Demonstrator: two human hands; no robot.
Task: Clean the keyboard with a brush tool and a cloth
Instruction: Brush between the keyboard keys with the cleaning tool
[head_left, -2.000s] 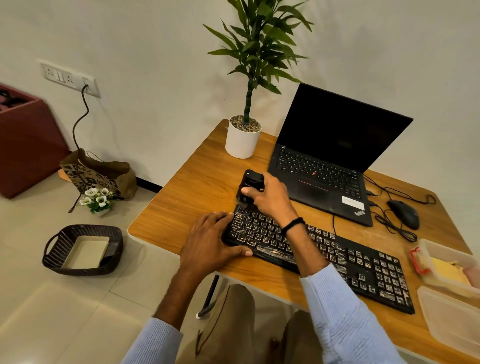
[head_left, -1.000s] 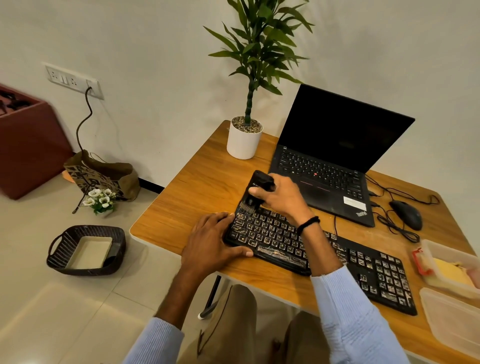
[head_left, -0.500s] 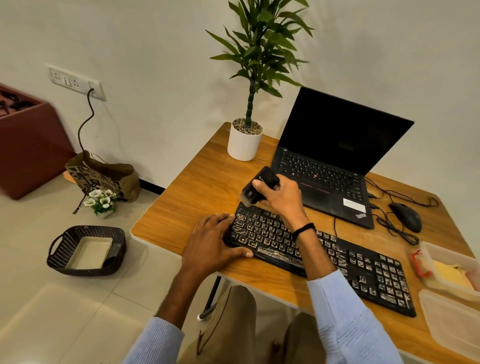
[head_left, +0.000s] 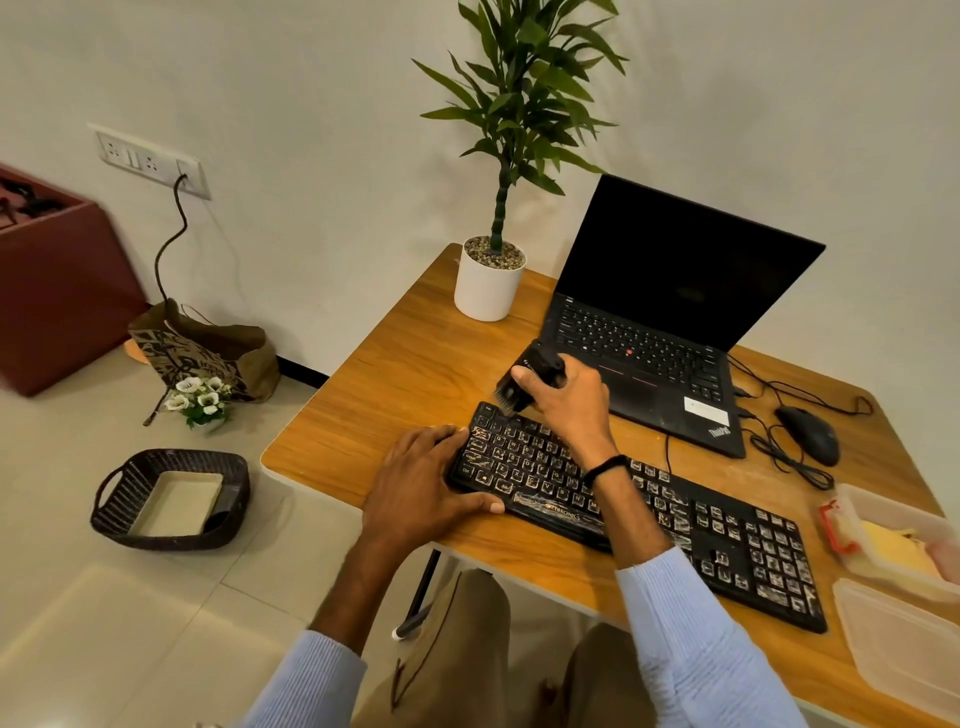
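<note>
At desk (head_left: 395, 395) front, 6 o'clock side: keyboard (head_left: 727, 540), black, keys streaked with pale grime, lying aslant from 10 o'clock to 4 o'clock.

Left grip (head_left: 415, 483): fingers relaxed and apart, laid flat over keyboard's 9 o'clock end, thumb along front edge.

Right grip (head_left: 566, 400): clamped round brush tool (head_left: 524, 376), black, bristles pointing down over keyboard's 10 o'clock corner; contact of bristles with keys cannot be told. Black band (head_left: 605, 467) on right wrist.

At 12 o'clock of keyboard: laptop (head_left: 665, 291), open, screen dark.

At 11 o'clock: potted plant (head_left: 488, 286), white pot, in desk's far corner.

At 2 o'clock: mouse (head_left: 808, 434), black, corded, beside laptop.

At 3 o'clock edge: clear container (head_left: 862, 499) holding yellow material, red clip on its side; second clear container (head_left: 904, 644) just at its 6 o'clock, partly out of view.

On floor, 9 o'clock of desk: dark woven basket (head_left: 171, 540); brown paper bag (head_left: 208, 353) and small white flowers (head_left: 200, 397) near wall.
</note>
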